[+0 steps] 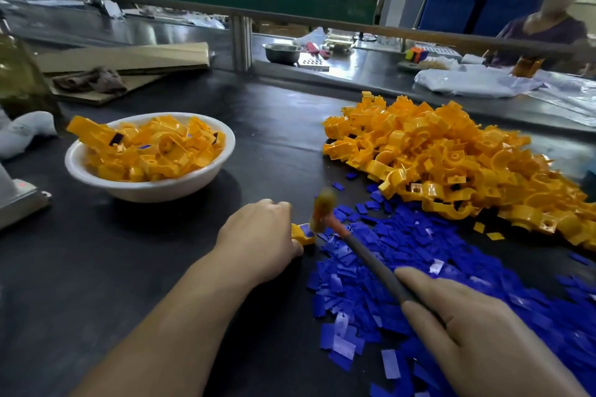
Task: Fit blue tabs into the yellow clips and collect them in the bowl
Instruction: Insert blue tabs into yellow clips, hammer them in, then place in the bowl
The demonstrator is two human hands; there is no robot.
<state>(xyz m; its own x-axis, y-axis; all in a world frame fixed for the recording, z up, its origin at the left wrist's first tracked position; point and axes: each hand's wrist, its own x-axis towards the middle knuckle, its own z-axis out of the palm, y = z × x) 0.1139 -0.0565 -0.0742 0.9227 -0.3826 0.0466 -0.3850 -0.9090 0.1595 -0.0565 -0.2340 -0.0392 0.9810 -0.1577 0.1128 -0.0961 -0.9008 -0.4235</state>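
Yellow plastic clip (303,234) sits pinned to the black table (161,267) by the curled fingers of my left hand (261,235). I hold it steady so the grey-handled mallet (361,255) gripped in my right hand (477,332) can, I judge, knock a tab home. Flat blue plastic tabs (435,267) lie heaped just right of it, loose yellow clips (451,164) beyond, and the round white bowl (148,192) of finished ones is near on my left.
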